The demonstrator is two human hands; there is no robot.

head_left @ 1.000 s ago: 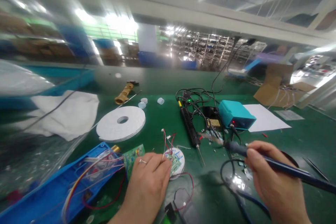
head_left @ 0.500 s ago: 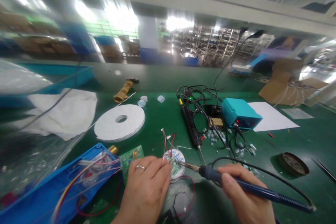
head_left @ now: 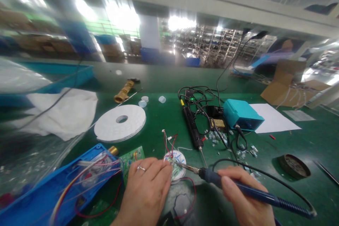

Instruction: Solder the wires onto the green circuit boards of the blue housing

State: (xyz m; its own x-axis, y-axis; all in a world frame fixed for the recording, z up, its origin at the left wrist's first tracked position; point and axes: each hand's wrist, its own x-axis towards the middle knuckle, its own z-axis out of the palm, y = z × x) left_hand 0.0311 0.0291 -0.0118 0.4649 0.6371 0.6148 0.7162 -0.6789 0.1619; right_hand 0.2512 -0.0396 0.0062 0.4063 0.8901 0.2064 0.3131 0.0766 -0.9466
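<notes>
In my right hand (head_left: 246, 194) is a dark blue soldering iron (head_left: 256, 190), held like a pen. Its tip rests at the small green circuit board (head_left: 175, 173), which lies on a round white disc (head_left: 182, 159). My left hand (head_left: 148, 187), with a ring on one finger, is at the disc's left edge. Its fingers are closed together and pressed down; what they pinch is hidden. Red and white wires (head_left: 171, 144) rise from the board. Left of that hand, a larger green circuit board (head_left: 132, 157) sits by an open blue housing (head_left: 34, 197) with wires.
A black electric screwdriver (head_left: 192, 127) lies behind the disc, near a teal soldering station (head_left: 242, 114) and scattered small parts (head_left: 217, 137). A white tape roll (head_left: 106, 123), a brass fitting (head_left: 124, 91) and a white cloth (head_left: 79, 109) are left. A round tin (head_left: 292, 166) stands right.
The soldering iron and my right hand have shifted very slightly left, with the tip still at the board. The red light on the station no longer shows. My left hand holds its place.
</notes>
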